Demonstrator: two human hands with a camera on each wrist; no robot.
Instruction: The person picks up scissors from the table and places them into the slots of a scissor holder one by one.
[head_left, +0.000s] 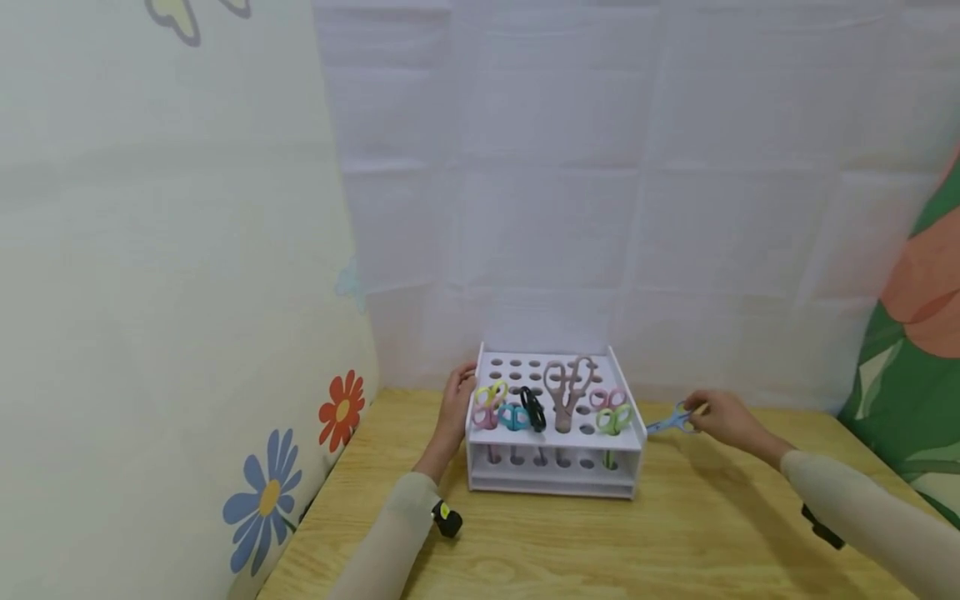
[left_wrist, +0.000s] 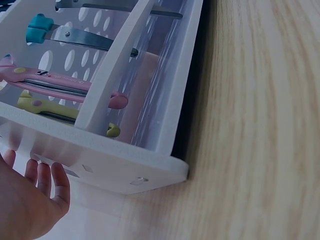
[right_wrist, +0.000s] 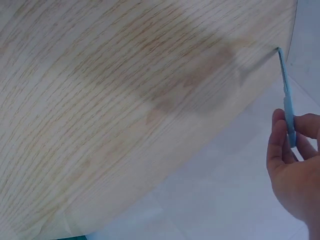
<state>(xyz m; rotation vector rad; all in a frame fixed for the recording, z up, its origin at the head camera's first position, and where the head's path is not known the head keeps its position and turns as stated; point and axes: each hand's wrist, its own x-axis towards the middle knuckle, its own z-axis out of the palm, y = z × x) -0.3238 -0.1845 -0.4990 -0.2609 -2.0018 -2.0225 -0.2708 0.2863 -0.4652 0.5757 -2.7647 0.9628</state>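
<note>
A white rack (head_left: 551, 486) with rows of round holes stands on the wooden table. Several scissors hang in it: a large brown pair (head_left: 564, 400), a black pair (head_left: 533, 408), a teal pair (head_left: 513, 416), a light green pair (head_left: 614, 418), and pink and yellow ones. My left hand (left_wrist: 32, 200) touches the rack's outer left side with its fingertips. To the right of the rack, my right hand (head_left: 723, 417) pinches light blue scissors (right_wrist: 288, 100) by the handles between thumb and fingers. Their blades point left toward the rack, the tip close to its right side in the head view.
White sheeting (head_left: 637, 208) hangs behind the table (head_left: 555, 550). A flower-printed cloth (head_left: 165, 333) covers the left side, and a green and coral patterned one (head_left: 926, 333) is at the right. Inside the rack, a lower shelf with holes takes the blade tips.
</note>
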